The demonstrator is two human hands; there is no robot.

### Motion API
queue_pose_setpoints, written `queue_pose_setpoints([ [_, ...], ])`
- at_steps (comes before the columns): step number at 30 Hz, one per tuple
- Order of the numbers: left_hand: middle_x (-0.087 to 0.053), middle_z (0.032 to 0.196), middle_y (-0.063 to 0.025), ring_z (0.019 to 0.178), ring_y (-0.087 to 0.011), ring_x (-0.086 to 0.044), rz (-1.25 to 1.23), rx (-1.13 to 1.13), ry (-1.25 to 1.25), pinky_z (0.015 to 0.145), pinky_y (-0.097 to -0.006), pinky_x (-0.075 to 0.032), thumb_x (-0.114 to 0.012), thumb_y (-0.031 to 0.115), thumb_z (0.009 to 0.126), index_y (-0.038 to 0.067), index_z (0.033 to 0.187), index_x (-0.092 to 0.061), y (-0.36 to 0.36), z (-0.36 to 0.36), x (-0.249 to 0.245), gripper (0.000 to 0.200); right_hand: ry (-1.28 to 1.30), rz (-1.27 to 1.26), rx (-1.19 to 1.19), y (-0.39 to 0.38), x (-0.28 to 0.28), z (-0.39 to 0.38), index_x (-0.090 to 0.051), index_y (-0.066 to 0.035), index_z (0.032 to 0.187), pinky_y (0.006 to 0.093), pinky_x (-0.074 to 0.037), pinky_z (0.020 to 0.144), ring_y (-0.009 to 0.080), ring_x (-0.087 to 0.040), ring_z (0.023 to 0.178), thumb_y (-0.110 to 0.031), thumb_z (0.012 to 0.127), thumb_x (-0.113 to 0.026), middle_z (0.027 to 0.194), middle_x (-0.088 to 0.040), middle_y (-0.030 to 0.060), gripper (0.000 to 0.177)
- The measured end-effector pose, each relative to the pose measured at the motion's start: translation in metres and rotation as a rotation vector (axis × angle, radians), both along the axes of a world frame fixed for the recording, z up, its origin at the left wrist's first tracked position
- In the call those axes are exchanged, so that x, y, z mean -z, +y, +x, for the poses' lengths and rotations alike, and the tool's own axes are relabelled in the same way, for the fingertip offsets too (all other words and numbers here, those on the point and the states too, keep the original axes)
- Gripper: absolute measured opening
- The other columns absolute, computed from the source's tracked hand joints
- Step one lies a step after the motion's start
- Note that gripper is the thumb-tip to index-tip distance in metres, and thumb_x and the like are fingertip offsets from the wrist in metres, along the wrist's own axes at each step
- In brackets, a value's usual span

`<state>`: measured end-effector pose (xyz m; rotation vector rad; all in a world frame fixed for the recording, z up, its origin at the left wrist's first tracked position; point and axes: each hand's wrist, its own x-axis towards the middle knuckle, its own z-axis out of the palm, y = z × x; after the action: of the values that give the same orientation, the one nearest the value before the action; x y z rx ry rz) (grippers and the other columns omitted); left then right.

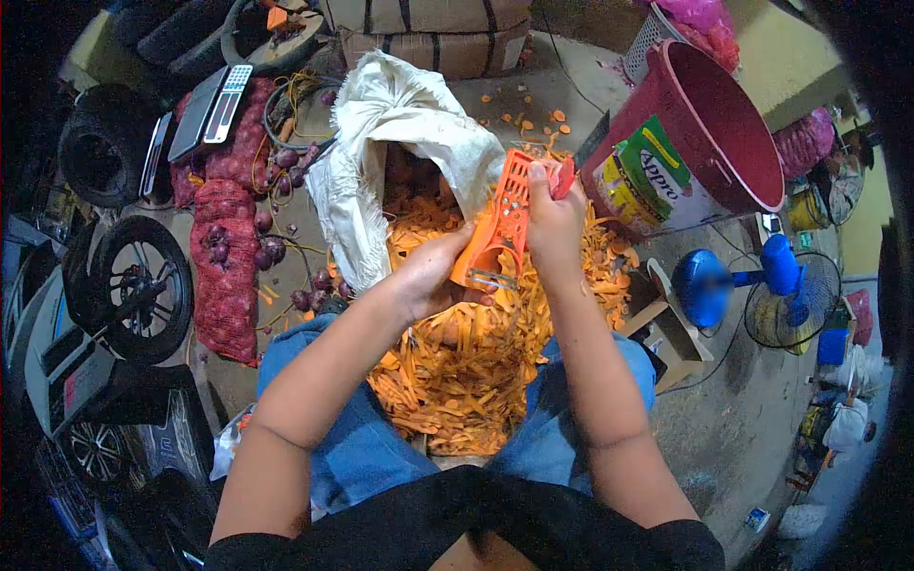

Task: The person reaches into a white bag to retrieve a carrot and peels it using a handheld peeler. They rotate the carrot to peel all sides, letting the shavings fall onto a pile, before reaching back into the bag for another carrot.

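Orange slicer (503, 221): left hand (430, 276) clasps, right hand (555, 226) pinches carrot stub (564, 177); strips (466, 371) cover concrete floor (724, 419).

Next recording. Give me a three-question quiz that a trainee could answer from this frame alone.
1. True or false: the left hand grips the lower end of the orange slicer.
2. Multiple choice: what lies heaped between the person's knees? A) orange strips B) whole onions C) folded sacks
3. Fill in: the right hand presses a vegetable piece against the slicer's ____ end.

Key: 1 true; 2 A; 3 upper
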<state>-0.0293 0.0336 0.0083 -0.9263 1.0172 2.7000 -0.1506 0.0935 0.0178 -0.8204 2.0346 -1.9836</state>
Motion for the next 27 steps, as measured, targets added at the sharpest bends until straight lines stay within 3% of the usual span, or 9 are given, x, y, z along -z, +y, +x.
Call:
queue_pose_setpoints([
  [10, -0.054, 0.076, -0.0028, 0.060, -0.0139, -0.052, -0.058, -0.020, -0.005, 0.051, -0.0278, -0.044, -0.028, 0.037, 0.084, 0.010, 0.092, -0.048, 0.005, 0.000, -0.002, 0.035, -0.016, -0.047, -0.095, -0.001, 0.010, 0.007, -0.048, -0.001, 0.074, 0.0228, -0.030, 0.044, 0.0066, -0.034, 0.049, -0.018, 0.079, -0.048, 0.054, -0.039, -0.0016, 0.018],
  [13, -0.052, 0.074, -0.0029, 0.059, -0.0136, -0.051, -0.060, 0.014, -0.001, 0.050, -0.0271, -0.043, -0.027, 0.036, 0.084, 0.010, 0.092, -0.046, 0.007, 0.002, -0.007, 0.034, 0.089, 0.018, -0.096, 0.002, 0.007, 0.006, -0.047, 0.000, 0.073, 0.0235, -0.032, 0.045, 0.0080, -0.036, 0.050, -0.018, 0.079, -0.047, 0.054, -0.041, 0.0005, 0.019],
  [16, -0.051, 0.070, -0.0042, 0.057, -0.0140, -0.051, -0.039, 0.059, -0.010, 0.049, -0.0275, -0.043, -0.026, 0.036, 0.084, 0.008, 0.092, -0.045, 0.006, 0.004, -0.008, 0.034, 0.084, 0.059, 0.000, 0.003, 0.008, -0.006, -0.047, 0.000, 0.072, 0.0249, -0.033, 0.047, 0.0104, -0.038, 0.049, -0.018, 0.079, -0.046, 0.054, -0.043, 0.0040, 0.020],
  [18, -0.051, 0.068, -0.0051, 0.057, -0.0143, -0.051, -0.031, 0.070, -0.013, 0.048, -0.0279, -0.043, -0.027, 0.036, 0.084, 0.007, 0.093, -0.044, 0.005, 0.006, -0.005, 0.035, 0.248, 0.076, 0.289, 0.004, 0.015, -0.033, -0.047, 0.000, 0.071, 0.0271, -0.034, 0.049, 0.0121, -0.040, 0.051, -0.017, 0.079, -0.044, 0.055, -0.044, 0.0068, 0.020],
  [21, -0.049, 0.066, -0.0061, 0.056, -0.0158, -0.052, -0.070, 0.093, 0.031, 0.047, -0.0287, -0.045, -0.028, 0.036, 0.084, 0.006, 0.093, -0.043, 0.007, 0.004, -0.002, 0.035, 0.222, 0.104, 0.439, 0.007, 0.016, -0.050, -0.047, 0.001, 0.071, 0.0283, -0.035, 0.051, 0.0128, -0.042, 0.054, -0.017, 0.079, -0.045, 0.057, -0.045, 0.0071, 0.020],
  [22, -0.049, 0.067, -0.0065, 0.056, -0.0164, -0.052, -0.060, 0.103, 0.020, 0.048, -0.0294, -0.046, -0.029, 0.036, 0.084, 0.005, 0.093, -0.043, 0.009, 0.007, -0.007, 0.034, 0.014, 0.084, 0.395, 0.010, 0.014, -0.051, -0.048, 0.002, 0.073, 0.0288, -0.036, 0.054, 0.0129, -0.044, 0.057, -0.018, 0.079, -0.046, 0.059, -0.046, 0.0061, 0.021],
  [27, -0.049, 0.069, -0.0068, 0.058, -0.0171, -0.052, 0.044, 0.054, -0.009, 0.051, -0.0310, -0.049, -0.031, 0.035, 0.083, 0.006, 0.093, -0.043, 0.000, 0.008, -0.003, 0.033, 0.046, 0.052, 0.259, 0.005, 0.014, -0.033, -0.049, 0.001, 0.076, 0.0274, -0.035, 0.051, 0.0121, -0.041, 0.053, -0.019, 0.079, -0.047, 0.058, -0.045, 0.0028, 0.020],
])
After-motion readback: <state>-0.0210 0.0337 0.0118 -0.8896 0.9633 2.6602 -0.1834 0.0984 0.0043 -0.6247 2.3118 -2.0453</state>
